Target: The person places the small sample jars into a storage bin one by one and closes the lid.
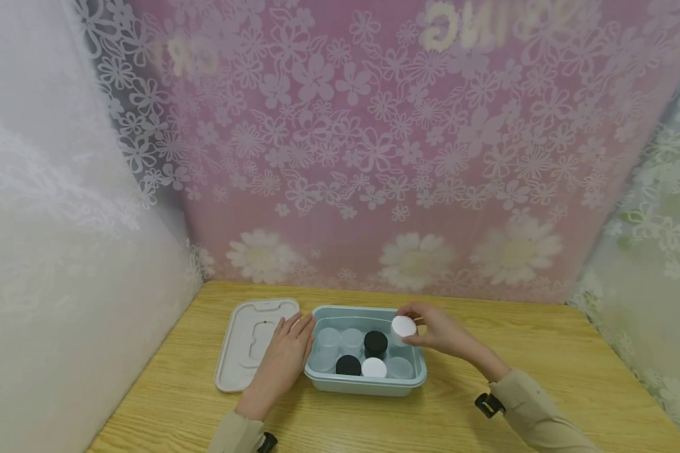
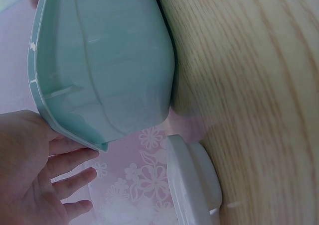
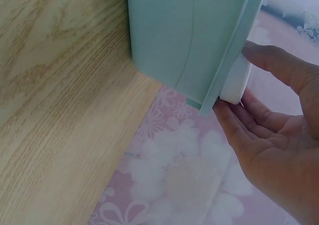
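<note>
A pale blue-green plastic box (image 1: 365,385) holds several round containers, some with frosted clear tops (image 1: 330,338). Two have black lids (image 1: 376,343) and one in the front row has a white lid (image 1: 374,367). At the back right corner, my right hand (image 1: 437,328) pinches a round white-lidded container (image 1: 403,326) between thumb and fingers. In the right wrist view its white lid (image 3: 236,80) shows just above the box rim; the part below is hidden. My left hand (image 1: 286,352) rests against the box's left rim, its fingers extended in the left wrist view.
The white box lid (image 1: 239,352) lies flat on the wooden table (image 1: 487,415), left of the box and partly behind my left hand. A pink flowered curtain (image 1: 345,157) hangs along the table's back edge, with pale sheets at both sides.
</note>
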`<state>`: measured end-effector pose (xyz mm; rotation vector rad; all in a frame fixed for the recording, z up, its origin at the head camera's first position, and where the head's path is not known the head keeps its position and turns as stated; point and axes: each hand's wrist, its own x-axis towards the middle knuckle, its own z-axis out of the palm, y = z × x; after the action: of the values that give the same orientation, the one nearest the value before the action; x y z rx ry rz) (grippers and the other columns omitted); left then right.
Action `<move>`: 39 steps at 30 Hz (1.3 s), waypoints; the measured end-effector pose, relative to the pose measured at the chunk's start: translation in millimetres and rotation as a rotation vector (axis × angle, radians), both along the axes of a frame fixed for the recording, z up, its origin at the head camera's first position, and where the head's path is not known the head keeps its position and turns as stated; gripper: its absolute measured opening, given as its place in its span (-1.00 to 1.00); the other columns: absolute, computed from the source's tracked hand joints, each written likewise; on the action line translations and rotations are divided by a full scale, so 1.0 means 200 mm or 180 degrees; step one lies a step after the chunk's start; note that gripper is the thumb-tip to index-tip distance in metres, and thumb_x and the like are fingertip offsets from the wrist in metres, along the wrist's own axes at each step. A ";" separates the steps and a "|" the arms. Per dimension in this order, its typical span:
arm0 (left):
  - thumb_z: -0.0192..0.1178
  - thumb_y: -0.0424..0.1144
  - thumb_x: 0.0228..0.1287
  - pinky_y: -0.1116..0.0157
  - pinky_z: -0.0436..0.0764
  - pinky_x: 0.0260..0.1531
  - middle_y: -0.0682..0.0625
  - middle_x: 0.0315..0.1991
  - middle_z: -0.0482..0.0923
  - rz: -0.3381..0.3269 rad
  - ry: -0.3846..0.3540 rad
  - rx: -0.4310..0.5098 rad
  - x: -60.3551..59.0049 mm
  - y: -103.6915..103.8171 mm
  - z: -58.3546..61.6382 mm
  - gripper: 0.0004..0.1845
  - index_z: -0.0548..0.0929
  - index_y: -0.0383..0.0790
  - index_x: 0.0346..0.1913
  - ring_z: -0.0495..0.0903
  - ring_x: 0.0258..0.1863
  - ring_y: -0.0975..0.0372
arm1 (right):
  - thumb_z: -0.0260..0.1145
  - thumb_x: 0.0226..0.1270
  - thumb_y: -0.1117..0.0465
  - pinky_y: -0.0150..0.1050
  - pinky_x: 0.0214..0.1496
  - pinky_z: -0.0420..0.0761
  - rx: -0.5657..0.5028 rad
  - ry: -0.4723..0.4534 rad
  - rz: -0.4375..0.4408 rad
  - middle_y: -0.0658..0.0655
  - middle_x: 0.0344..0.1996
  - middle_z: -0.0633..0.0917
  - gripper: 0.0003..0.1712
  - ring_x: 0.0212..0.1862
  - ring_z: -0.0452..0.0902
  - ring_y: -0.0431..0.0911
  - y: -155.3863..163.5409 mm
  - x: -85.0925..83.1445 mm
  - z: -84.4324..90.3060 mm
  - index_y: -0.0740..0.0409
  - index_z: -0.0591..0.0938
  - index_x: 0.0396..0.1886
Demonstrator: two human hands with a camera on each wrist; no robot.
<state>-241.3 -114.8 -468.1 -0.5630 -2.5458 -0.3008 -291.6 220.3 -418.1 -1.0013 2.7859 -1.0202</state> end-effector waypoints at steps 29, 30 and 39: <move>0.22 -0.26 0.46 -0.15 0.40 0.35 -0.16 0.27 0.58 -0.0001 0.0038 -0.0038 0.00 0.00 0.00 -0.60 0.62 -0.34 0.27 0.47 0.33 -0.09 | 0.56 -0.03 0.51 -0.10 -0.16 0.67 0.1126 0.0462 0.0190 0.15 -0.14 0.66 -0.51 -0.13 0.61 0.04 -0.14 0.01 0.00 0.29 0.63 -0.05; 0.22 -0.26 0.46 -0.16 0.40 0.35 -0.17 0.27 0.58 -0.0005 0.0035 -0.0038 0.00 0.00 0.00 -0.60 0.62 -0.34 0.27 0.47 0.33 -0.09 | 0.55 -0.03 0.52 -0.10 -0.16 0.67 0.1158 0.0444 0.0189 0.15 -0.14 0.66 -0.51 -0.13 0.61 0.04 -0.15 0.01 -0.01 0.29 0.63 -0.05; 0.21 -0.24 0.48 -0.14 0.38 0.37 -0.16 0.28 0.58 0.0017 0.0022 -0.0045 0.00 0.00 0.00 -0.60 0.62 -0.34 0.27 0.46 0.34 -0.07 | 0.57 0.00 0.51 -0.06 -0.14 0.71 0.1387 0.0540 0.0187 0.17 -0.10 0.67 -0.51 -0.09 0.64 0.11 -0.19 0.01 -0.03 0.27 0.63 -0.03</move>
<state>-241.1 -115.7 -468.5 -0.5615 -2.5441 -0.2788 -289.4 182.7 -424.8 -1.1346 2.8947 -0.3052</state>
